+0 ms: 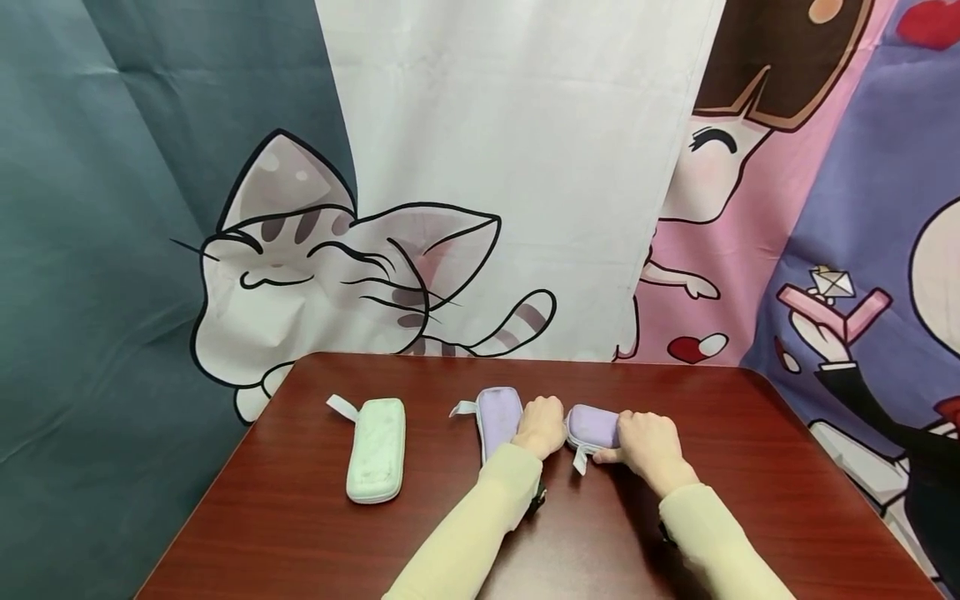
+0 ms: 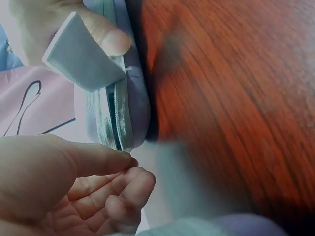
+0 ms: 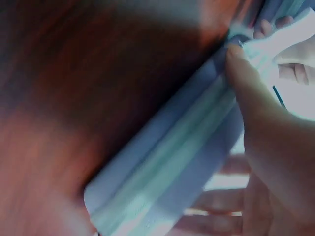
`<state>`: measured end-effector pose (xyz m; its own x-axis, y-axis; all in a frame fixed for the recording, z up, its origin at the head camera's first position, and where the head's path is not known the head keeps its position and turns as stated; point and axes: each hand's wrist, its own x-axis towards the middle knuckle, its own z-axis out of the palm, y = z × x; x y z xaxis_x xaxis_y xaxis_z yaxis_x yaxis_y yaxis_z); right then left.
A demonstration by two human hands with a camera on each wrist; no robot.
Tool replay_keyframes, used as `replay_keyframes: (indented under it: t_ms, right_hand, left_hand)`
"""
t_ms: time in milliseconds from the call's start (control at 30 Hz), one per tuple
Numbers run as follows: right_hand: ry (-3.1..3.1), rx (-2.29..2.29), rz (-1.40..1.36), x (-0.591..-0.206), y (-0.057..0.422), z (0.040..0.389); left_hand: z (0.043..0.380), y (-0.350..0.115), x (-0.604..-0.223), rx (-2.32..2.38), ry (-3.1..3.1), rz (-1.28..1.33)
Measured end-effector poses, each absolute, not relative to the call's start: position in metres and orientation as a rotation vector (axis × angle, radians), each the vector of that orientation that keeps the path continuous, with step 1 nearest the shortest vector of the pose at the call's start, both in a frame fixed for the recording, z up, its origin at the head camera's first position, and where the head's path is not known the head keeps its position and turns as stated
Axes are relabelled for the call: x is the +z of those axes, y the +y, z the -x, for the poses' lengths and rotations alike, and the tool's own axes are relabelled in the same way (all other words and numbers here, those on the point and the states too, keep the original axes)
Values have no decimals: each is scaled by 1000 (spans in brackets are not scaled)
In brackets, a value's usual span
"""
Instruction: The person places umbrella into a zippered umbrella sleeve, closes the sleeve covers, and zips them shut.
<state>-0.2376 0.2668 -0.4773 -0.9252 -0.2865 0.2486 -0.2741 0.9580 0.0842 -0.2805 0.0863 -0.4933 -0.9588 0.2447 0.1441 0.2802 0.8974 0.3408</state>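
A small purple zip case (image 1: 594,427) is between my two hands on the table. My right hand (image 1: 651,443) grips its right part, the thumb (image 3: 248,83) lying along the zipper side near a pale fabric tab (image 2: 84,56). At the case's other end, my left hand (image 1: 543,427) has thumb and forefinger pinched together at the zipper corner. In the left wrist view, the zipper (image 2: 116,115) is parted by a narrow gap there. Whatever lies between those fingertips is hidden. The inside of the case cannot be made out.
Another purple case (image 1: 498,417) with a pale tab lies just left of my left hand, partly covered by the forearm. Farther left is a light green case (image 1: 377,450) with a white tab. The brown table (image 1: 277,500) ends at a printed cloth backdrop (image 1: 510,125).
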Motion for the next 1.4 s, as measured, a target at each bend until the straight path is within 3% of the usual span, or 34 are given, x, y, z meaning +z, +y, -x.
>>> replay_keyframes:
  t_ms: [467, 1400]
  right_hand:
    - [-3053, 419, -670, -471, 314, 253]
    - [-3022, 214, -131, -473, 269, 221]
  left_hand:
    - [282, 89, -493, -570, -2963, 403]
    - [296, 108, -501, -710, -2929, 160]
